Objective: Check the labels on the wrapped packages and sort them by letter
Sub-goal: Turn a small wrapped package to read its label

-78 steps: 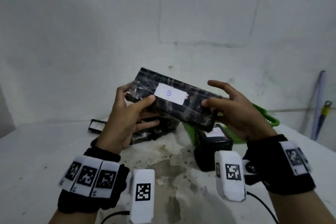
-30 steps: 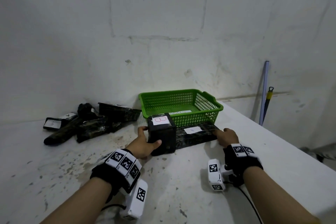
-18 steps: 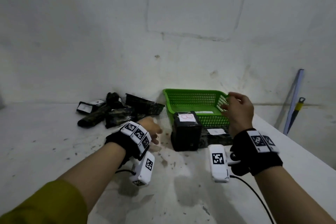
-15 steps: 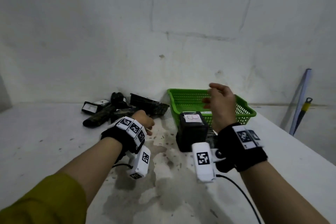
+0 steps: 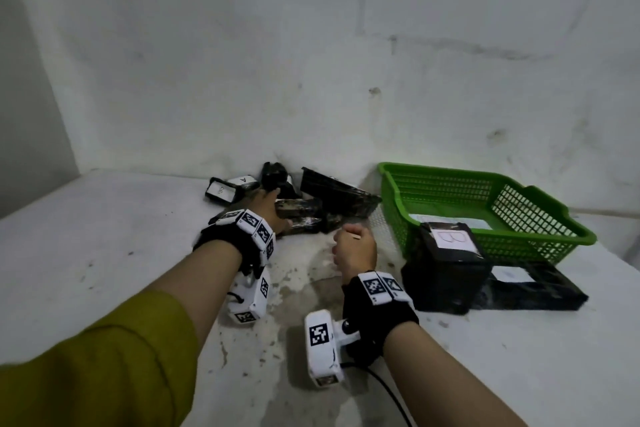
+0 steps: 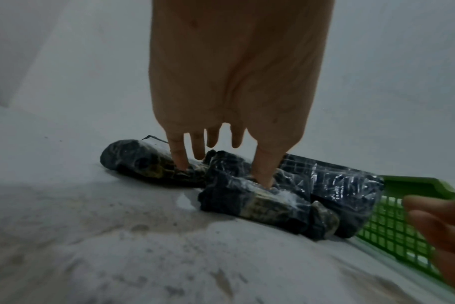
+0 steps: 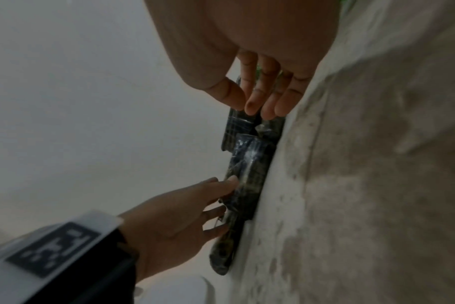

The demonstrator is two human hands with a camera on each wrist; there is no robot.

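Observation:
Several dark plastic-wrapped packages (image 5: 332, 198) lie piled against the wall, one showing a white label "A" (image 5: 242, 179). My left hand (image 5: 273, 204) reaches into the pile with its fingers straight. Its thumb (image 6: 264, 172) presses a brownish wrapped package (image 6: 260, 201) and its index finger (image 6: 178, 158) touches the long one behind. My right hand (image 5: 349, 239) hovers just right of it, fingers loosely curled with nothing in them (image 7: 244, 108). A black cube package labelled "B" (image 5: 450, 263) and a flat labelled package (image 5: 530, 291) sit in front of the green basket (image 5: 540, 215).
The green basket holds a white paper slip (image 5: 453, 221) and stands against the wall at the right. The white, stained table (image 5: 104, 253) runs left and toward me. A grey wall (image 5: 311, 62) rises directly behind the pile.
My left hand has moved forward onto the pile. My right hand has dropped from in front of the basket and moved left toward the pile. The view has swung left.

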